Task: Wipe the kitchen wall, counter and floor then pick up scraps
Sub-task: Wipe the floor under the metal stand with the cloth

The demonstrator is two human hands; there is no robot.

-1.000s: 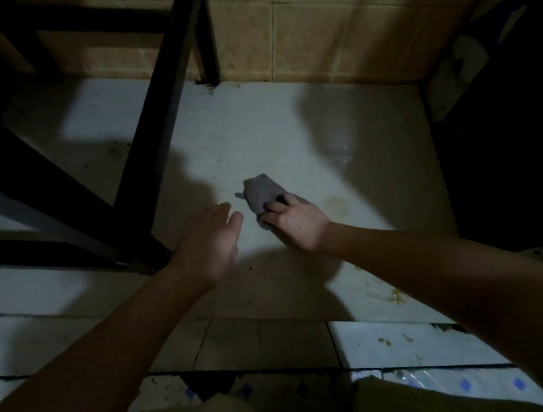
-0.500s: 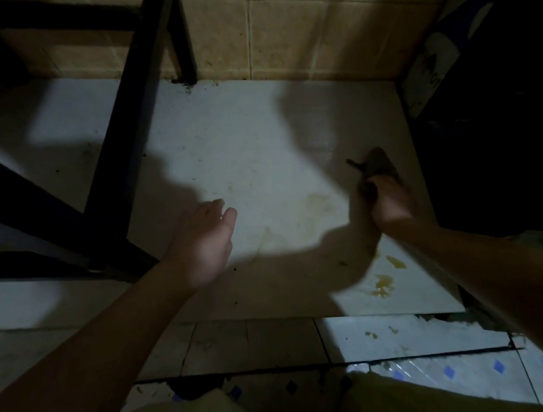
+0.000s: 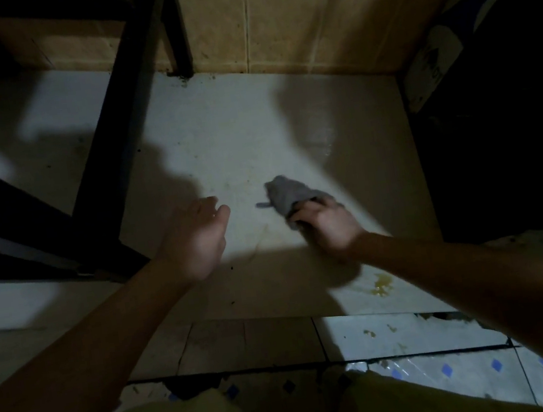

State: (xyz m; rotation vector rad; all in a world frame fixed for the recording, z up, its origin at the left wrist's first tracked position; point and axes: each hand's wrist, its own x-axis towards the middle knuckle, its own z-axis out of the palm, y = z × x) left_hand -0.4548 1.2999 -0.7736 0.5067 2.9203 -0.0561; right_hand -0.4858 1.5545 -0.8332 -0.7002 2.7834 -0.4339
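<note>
Fingers of right hand [image 3: 330, 229] curled round grey cloth [image 3: 287, 195] on floor [image 3: 253, 132], left hand [image 3: 195, 240] fingers relaxed, empty

Soft grey cloth rag [image 3: 291, 194], matt pale floor slab [image 3: 246, 133]; rough tan wall tiles [image 3: 291, 23], perhaps ceramic

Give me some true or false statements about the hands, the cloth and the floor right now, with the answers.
1. The right hand grips a grey cloth. True.
2. The left hand holds a sponge. False: it is open and holds nothing.
3. A yellow stain shows on the floor beside the right forearm. True.
4. The grey cloth covers the yellow stain. False: it lies apart from the stain, farther from the person.
</note>
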